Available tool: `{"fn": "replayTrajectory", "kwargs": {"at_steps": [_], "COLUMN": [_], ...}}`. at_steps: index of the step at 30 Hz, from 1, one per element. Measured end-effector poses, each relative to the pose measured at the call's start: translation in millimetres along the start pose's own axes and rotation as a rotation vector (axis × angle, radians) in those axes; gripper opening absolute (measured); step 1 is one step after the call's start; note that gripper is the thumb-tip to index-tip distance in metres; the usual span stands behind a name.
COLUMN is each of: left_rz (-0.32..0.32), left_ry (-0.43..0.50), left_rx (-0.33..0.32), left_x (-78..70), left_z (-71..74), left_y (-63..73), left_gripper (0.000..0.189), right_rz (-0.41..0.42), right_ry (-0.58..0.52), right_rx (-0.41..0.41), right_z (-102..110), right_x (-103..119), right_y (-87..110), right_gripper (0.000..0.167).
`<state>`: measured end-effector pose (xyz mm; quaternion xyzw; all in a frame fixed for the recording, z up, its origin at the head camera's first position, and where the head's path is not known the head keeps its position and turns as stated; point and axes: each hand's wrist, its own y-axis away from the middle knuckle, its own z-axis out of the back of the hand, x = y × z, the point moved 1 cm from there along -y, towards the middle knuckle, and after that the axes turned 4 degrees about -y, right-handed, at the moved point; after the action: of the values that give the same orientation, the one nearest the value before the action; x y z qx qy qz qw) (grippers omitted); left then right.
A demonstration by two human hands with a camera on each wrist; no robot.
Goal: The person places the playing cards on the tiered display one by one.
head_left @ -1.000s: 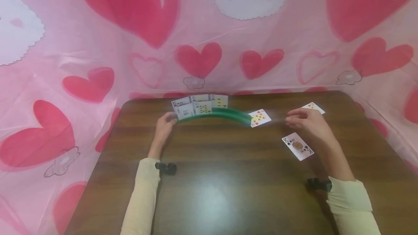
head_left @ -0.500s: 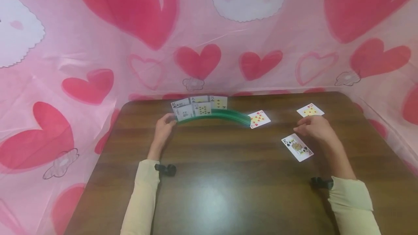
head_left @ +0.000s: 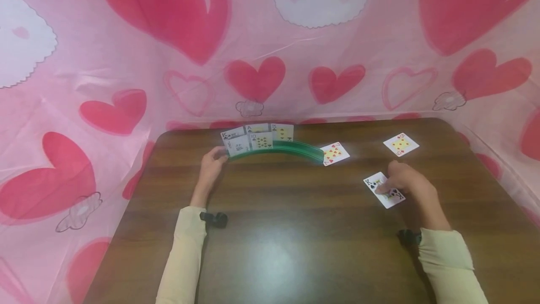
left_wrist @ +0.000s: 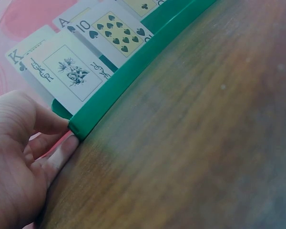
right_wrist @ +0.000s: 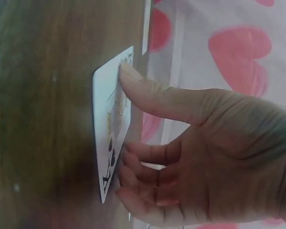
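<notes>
My left hand (head_left: 211, 168) pinches the left end of a curved green card holder (head_left: 301, 150) with thumb and fingers. In it stand several playing cards: in the left wrist view, a joker (left_wrist: 74, 71) and a ten of spades (left_wrist: 112, 33) are in front, with a king of clubs (left_wrist: 16, 52) and an ace partly hidden behind. My right hand (head_left: 413, 184) is over a king of spades (head_left: 387, 200) on the table. Its thumb touches the card's face; in the right wrist view the other fingers bend near the card's edge (right_wrist: 107, 109), well apart from the thumb.
A seven of hearts (head_left: 336, 154) lies at the holder's right end. Farther right lies a card with red pips (head_left: 401, 144). The brown wooden table (head_left: 274, 229) has rounded far corners, and a pink heart-patterned cloth (head_left: 253, 27) hangs behind and beside it.
My right hand has come down and nearer, from beside the red-pip card onto the king of spades, uncovering the red-pip card. My left hand stays at the holder's end.
</notes>
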<state>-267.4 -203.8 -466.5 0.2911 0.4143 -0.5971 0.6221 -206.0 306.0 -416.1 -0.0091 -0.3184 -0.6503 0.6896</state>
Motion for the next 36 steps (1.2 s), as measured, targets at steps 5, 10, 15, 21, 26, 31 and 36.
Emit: {"fn": "replayTrajectory", "kwargs": {"at_steps": [5,10,15,21,26,31,36], "left_rz": [-0.002,0.003,0.012,-0.014,0.009,0.017,-0.001], "left_ry": [-0.008,0.006,0.010,-0.005,-0.010,-0.016,-0.019], "left_rx": [0.004,0.003,0.005,0.000,0.005,0.007,0.008], "left_x": [-0.2,-0.2,0.1,-0.7,0.4,-1.4,-2.4], "left_z": [0.0,-0.7,-1.6,-0.1,0.6,1.6,2.4], "left_y": [0.0,0.5,0.7,1.0,0.6,1.5,1.3], "left_gripper": [0.023,0.023,0.022,0.024,0.023,0.024,0.024], "right_rz": [0.019,0.012,-0.039,0.043,0.075,0.057,0.041], "right_ry": [0.016,0.011,0.020,-0.125,-0.311,-0.449,-0.504], "right_rx": [-0.001,-0.110,-0.527,-0.776,-0.718,-0.658,-0.682], "right_z": [-2.6,-1.0,12.9,32.3,38.3,40.1,41.0], "right_x": [1.2,-2.6,-4.4,-0.8,6.5,15.7,22.0], "right_y": [-3.0,-7.3,-1.9,9.0,11.1,10.7,9.8], "right_gripper": [0.042,0.042,0.028,0.033,0.032,0.038,0.041]}}
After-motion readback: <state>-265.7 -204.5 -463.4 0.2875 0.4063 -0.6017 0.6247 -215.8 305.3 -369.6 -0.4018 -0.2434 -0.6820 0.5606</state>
